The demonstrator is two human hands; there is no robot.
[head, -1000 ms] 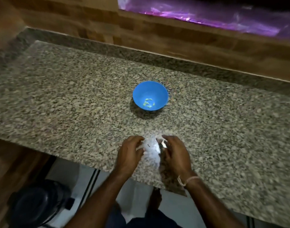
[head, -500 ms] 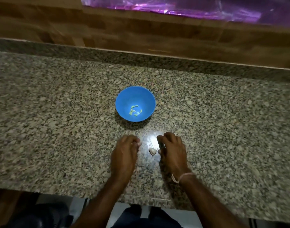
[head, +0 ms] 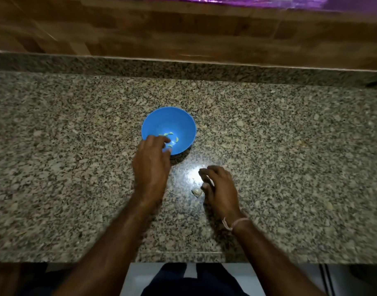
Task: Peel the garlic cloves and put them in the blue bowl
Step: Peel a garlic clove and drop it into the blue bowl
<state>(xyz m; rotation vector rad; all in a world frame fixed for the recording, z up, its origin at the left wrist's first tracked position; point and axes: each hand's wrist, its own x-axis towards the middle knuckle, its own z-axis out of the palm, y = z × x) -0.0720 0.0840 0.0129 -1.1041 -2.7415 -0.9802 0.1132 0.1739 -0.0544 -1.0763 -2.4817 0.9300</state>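
A speckled grey granite countertop (head: 290,157) fills the view, and the round blue plastic bowl (head: 183,124) stands near its middle. The left hand (head: 151,167) reaches over the bowl's near rim with its fingertips bent down inside; I cannot tell whether they pinch a clove or are bare. The right hand (head: 220,189) hovers low over the counter, well short of the bowl, its fingers loosely curled; I cannot tell whether it holds anything. A few small peeled cloves (head: 175,139) lie at the bottom of the bowl, and one pale garlic piece (head: 197,191) sits on the stone just beside the right thumb. The light bowl could tip or skid if the left hand catches its rim, and the small piece could be knocked away unseen against the mottled stone
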